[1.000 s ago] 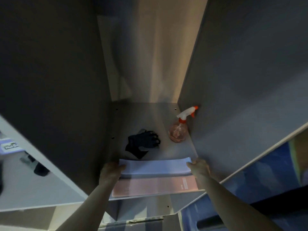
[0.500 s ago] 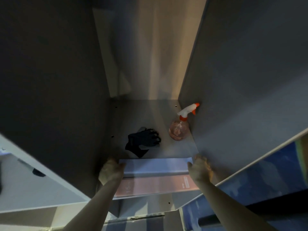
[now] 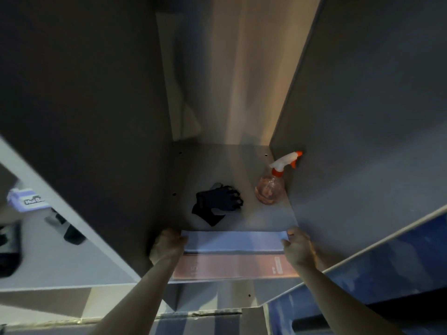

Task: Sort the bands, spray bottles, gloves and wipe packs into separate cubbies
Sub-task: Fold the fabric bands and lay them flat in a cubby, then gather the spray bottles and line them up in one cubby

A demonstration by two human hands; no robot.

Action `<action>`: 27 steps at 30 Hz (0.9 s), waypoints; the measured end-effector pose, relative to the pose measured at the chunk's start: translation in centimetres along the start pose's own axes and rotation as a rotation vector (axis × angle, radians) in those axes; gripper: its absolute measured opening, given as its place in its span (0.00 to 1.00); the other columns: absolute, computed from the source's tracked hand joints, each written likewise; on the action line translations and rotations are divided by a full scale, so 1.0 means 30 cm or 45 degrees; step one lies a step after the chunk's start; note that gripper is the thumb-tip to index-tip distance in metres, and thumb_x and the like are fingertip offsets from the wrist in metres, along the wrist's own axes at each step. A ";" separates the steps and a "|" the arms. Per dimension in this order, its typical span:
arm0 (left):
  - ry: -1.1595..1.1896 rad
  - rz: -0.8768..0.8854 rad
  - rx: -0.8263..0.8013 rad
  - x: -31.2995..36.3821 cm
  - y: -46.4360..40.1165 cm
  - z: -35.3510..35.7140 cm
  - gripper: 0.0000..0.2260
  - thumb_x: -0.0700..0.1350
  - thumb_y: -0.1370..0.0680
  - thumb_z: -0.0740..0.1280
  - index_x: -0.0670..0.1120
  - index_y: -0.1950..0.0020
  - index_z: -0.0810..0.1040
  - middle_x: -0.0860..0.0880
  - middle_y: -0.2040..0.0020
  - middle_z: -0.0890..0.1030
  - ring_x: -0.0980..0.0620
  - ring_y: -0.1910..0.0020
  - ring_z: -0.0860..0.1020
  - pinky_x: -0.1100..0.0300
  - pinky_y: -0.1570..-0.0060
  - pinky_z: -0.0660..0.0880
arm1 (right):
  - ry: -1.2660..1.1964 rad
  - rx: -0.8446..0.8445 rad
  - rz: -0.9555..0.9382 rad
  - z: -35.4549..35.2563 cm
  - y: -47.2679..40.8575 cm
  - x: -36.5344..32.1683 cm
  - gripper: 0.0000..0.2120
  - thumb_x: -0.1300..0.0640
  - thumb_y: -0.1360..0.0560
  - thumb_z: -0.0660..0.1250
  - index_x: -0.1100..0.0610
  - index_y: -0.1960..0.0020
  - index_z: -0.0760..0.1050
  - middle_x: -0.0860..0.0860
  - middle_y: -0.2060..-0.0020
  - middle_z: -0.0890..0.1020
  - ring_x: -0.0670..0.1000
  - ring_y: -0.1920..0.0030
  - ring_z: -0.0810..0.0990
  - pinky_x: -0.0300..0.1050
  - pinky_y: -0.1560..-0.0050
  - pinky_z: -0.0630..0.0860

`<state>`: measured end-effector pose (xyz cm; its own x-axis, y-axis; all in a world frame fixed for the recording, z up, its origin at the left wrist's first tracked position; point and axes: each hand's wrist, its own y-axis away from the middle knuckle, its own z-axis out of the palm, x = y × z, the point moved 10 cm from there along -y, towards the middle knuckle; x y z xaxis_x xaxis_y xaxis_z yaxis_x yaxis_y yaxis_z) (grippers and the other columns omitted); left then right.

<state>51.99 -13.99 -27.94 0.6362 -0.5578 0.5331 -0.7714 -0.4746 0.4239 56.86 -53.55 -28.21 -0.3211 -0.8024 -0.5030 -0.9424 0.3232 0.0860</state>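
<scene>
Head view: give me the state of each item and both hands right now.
Lavender band: flat, gripped at both ends.
Pink band: flat at cubby front edge.
Black gloves: heaped on cubby floor.
Spray bottle: upright against right wall.
Left hand: gripping lavender band.
Right hand: gripping lavender band.

Both bare forearms are stretched forward and slightly inward from the lower edge of the view. The left hand (image 3: 167, 246) is held knuckles up, fingers (image 3: 180, 239) curled at its inner side. The right hand (image 3: 298, 247) mirrors it, its fingers bent inward.
</scene>
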 end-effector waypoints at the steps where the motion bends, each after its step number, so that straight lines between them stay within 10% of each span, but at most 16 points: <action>1: -0.007 0.005 0.001 0.004 0.005 -0.004 0.15 0.51 0.25 0.68 0.48 0.40 0.80 0.44 0.40 0.80 0.43 0.42 0.78 0.56 0.49 0.74 | 0.006 -0.017 0.004 0.003 -0.007 0.000 0.08 0.62 0.31 0.71 0.60 0.53 0.75 0.64 0.53 0.79 0.65 0.50 0.79 0.53 0.50 0.75; 12: 0.320 0.383 0.105 0.154 0.273 -0.211 0.12 0.44 0.25 0.70 0.45 0.43 0.78 0.44 0.44 0.77 0.43 0.44 0.78 0.58 0.49 0.72 | -0.515 -0.016 -0.004 -0.241 0.102 -0.204 0.10 0.60 0.29 0.70 0.52 0.50 0.76 0.52 0.55 0.81 0.56 0.53 0.79 0.51 0.50 0.76; 18: 0.518 0.580 0.190 0.195 0.502 -0.381 0.13 0.43 0.28 0.73 0.60 0.59 0.73 0.53 0.52 0.78 0.69 0.58 0.77 0.76 0.60 0.70 | -0.921 -0.170 -0.226 -0.386 0.296 -0.442 0.14 0.69 0.29 0.70 0.49 0.56 0.76 0.56 0.58 0.80 0.46 0.64 0.78 0.36 0.65 0.73; 27: 0.654 0.606 0.335 0.061 0.745 -0.616 0.10 0.50 0.26 0.71 0.56 0.46 0.77 0.58 0.52 0.79 0.61 0.59 0.77 0.61 0.52 0.76 | -0.982 -0.604 -0.525 -0.398 0.653 -0.778 0.14 0.68 0.29 0.70 0.52 0.49 0.78 0.52 0.52 0.82 0.50 0.62 0.80 0.39 0.67 0.76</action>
<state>35.61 -13.05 -3.95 0.0972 -0.3858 0.9174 -0.8909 -0.4446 -0.0926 44.76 -34.49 -4.52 0.0299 -0.2067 -0.9779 -0.9606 -0.2763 0.0290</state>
